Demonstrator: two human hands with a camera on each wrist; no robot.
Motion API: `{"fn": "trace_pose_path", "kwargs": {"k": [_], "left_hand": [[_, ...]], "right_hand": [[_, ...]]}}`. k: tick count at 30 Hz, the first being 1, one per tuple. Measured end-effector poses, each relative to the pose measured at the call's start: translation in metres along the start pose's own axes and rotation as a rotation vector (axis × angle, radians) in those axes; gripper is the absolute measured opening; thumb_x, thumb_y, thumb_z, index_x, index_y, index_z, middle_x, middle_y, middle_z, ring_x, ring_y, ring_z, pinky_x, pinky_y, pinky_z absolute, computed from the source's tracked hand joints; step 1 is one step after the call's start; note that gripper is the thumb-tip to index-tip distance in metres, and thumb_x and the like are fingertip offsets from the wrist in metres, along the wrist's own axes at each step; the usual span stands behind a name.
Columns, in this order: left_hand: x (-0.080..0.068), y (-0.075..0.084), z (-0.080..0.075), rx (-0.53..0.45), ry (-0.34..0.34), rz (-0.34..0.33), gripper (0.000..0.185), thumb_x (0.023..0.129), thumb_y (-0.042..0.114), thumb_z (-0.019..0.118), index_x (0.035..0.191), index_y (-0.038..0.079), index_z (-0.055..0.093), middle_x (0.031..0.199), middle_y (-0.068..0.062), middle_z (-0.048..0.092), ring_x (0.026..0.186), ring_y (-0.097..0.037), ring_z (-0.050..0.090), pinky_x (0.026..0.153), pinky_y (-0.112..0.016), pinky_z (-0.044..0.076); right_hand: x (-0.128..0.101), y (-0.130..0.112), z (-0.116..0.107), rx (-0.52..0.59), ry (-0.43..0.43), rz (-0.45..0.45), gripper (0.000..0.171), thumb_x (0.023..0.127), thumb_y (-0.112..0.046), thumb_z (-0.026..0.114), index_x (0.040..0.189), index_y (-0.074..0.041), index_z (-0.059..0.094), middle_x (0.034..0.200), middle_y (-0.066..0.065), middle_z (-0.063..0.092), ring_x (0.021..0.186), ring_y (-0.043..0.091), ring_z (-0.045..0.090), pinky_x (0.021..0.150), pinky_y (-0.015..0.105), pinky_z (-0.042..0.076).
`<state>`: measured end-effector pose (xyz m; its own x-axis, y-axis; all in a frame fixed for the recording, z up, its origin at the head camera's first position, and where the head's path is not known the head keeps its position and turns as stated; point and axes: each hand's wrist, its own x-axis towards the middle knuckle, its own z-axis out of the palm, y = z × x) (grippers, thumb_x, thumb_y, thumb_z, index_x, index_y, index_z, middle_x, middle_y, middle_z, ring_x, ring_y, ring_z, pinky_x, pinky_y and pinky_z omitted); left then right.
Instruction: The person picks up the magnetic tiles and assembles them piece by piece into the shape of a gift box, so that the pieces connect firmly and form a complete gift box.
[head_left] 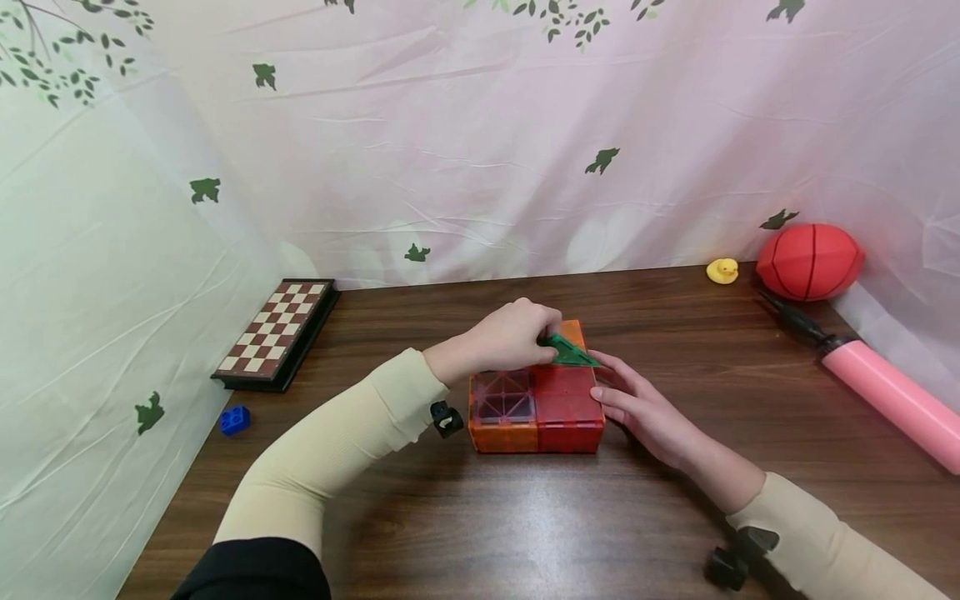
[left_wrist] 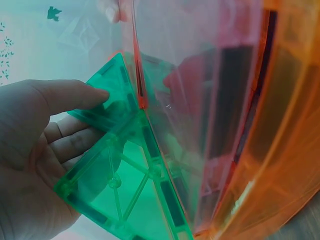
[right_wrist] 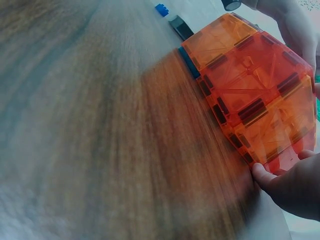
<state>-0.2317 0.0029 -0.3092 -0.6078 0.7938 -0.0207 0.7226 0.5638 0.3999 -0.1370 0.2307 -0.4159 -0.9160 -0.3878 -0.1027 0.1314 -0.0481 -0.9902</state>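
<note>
A box-like structure of translucent magnetic tiles (head_left: pixel 572 433), orange and red with a purple square (head_left: pixel 505 397) on top, stands at the middle of the table. My left hand (head_left: pixel 517 333) reaches over its top and pinches green magnetic tiles (left_wrist: pixel 112 95), thumb on one face and fingers behind. The green tiles' edge lies right along the structure's upper side in the left wrist view. At the structure's right side, my right hand (head_left: pixel 637 408) rests thumb and fairly straight fingers against the red tiles (right_wrist: pixel 250 75). Part of the structure's back is hidden by the left hand.
A folding chessboard (head_left: pixel 277 329) and a blue block (head_left: pixel 235 420) lie at the left. Toward the back right are a yellow rubber duck (head_left: pixel 722 271), a red ball (head_left: pixel 812 262) and a pink pump (head_left: pixel 892 400). A patterned cloth (head_left: pixel 480 150) hangs behind the table.
</note>
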Motion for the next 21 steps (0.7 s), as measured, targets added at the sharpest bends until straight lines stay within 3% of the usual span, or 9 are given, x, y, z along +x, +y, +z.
{"fn": "trace_pose_path", "kwargs": {"k": [9, 21], "left_hand": [[-0.004, -0.006, -0.005, -0.024, 0.005, -0.025, 0.018, 0.095, 0.015, 0.072, 0.082, 0.010, 0.060, 0.068, -0.001, 0.057, 0.061, -0.012, 0.050, 0.059, -0.022, 0.040], [0.005, 0.004, -0.003, -0.031, -0.015, -0.010, 0.019, 0.094, 0.014, 0.073, 0.082, 0.009, 0.059, 0.068, -0.001, 0.056, 0.061, -0.013, 0.050, 0.058, -0.022, 0.040]], "right_hand": [[0.000, -0.001, 0.000, -0.010, 0.002, 0.012, 0.069, 0.106, -0.023, 0.051, 0.162, -0.008, 0.015, 0.165, 0.021, 0.017, 0.142, 0.033, 0.036, 0.101, 0.027, 0.047], [0.000, 0.000, 0.000, -0.013, 0.007, 0.015, 0.067, 0.107, -0.023, 0.051, 0.161, -0.006, 0.016, 0.164, 0.022, 0.018, 0.141, 0.033, 0.035, 0.101, 0.027, 0.047]]}}
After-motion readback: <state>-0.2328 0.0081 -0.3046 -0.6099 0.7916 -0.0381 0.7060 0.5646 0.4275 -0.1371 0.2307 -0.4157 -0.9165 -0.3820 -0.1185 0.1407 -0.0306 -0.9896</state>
